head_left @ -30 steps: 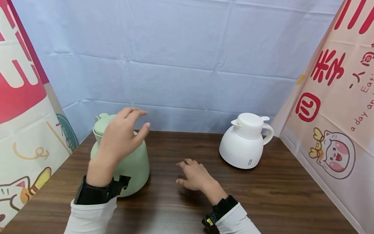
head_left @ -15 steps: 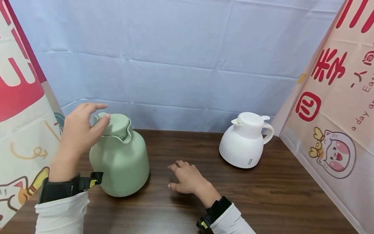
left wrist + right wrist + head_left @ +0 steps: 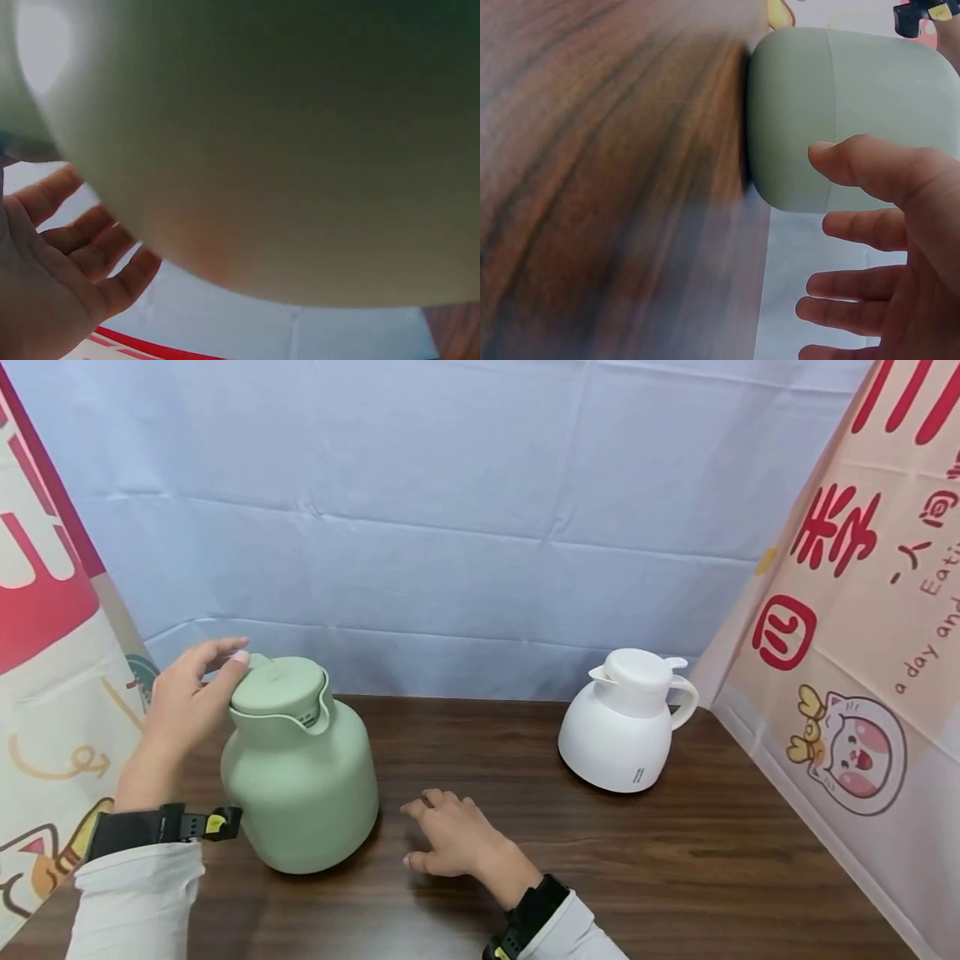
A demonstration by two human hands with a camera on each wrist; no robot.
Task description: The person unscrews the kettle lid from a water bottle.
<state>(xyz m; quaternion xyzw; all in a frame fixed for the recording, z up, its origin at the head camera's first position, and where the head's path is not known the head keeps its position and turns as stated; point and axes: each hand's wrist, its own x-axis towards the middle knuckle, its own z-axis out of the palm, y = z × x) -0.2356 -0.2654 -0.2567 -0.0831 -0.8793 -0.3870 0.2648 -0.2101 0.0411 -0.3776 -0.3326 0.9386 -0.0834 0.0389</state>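
A pale green thermal jug (image 3: 302, 793) stands upright on the left of the table, its spout pointing right and toward me. My left hand (image 3: 180, 706) is at its upper left, thumb tip right at the edge of the lid (image 3: 279, 685). In the left wrist view, the green jug (image 3: 285, 165) fills most of the picture and the loosely spread fingers (image 3: 97, 247) reach along its far side. The jug's handle is mostly hidden behind the hand. My right hand (image 3: 457, 843) hovers low over the table, right of the jug, fingers apart and holding nothing.
A smaller white thermal jug (image 3: 618, 739) stands at the back right, its handle to the right. Pale blue cloth (image 3: 450, 568) hangs behind the dark wooden table (image 3: 675, 877). Printed cloths close off the left (image 3: 52, 693) and right (image 3: 832, 677) sides.
My left hand has moved left from in front of the green jug, then in to its lid and handle side. The right hand has drifted left toward the jug. Both jugs stay put.
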